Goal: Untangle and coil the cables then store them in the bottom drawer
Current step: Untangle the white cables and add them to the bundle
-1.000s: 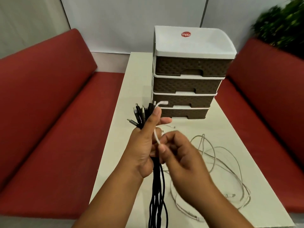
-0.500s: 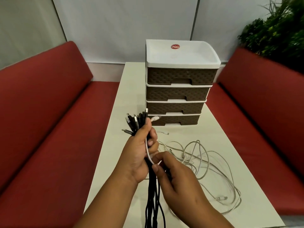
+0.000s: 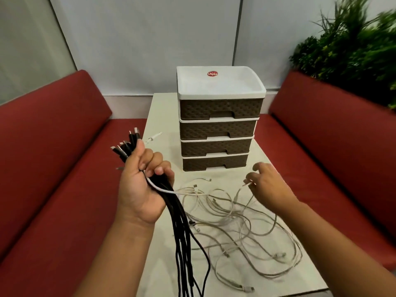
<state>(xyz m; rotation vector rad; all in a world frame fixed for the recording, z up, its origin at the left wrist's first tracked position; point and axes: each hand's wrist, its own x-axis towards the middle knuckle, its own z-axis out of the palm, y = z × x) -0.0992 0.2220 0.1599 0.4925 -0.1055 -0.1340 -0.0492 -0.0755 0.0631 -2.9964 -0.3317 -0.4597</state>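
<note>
My left hand (image 3: pixel 142 185) is closed around a bundle of several black cables (image 3: pixel 182 236), plugs sticking up past the thumb, the rest hanging down over the table's near edge. One white cable (image 3: pixel 162 190) is also in that grip and runs off to the right. A tangle of white cables (image 3: pixel 240 224) lies loose on the table. My right hand (image 3: pixel 267 185) hovers over its far right side and pinches the plug end of one white cable. Behind stands a four-drawer unit (image 3: pixel 218 125), brown fronts, white top, all drawers shut; the bottom drawer (image 3: pixel 215 162) is lowest.
The narrow white table (image 3: pixel 162 108) runs between two red benches, one on the left (image 3: pixel 53 179) and one on the right (image 3: pixel 334 151). A green plant (image 3: pixel 351 50) stands behind the right bench. A wall closes the far end.
My right hand let go of the white cable by the bundle and moved right to a plug in the tangle. My left hand shifted left with the bundle. The view tilted.
</note>
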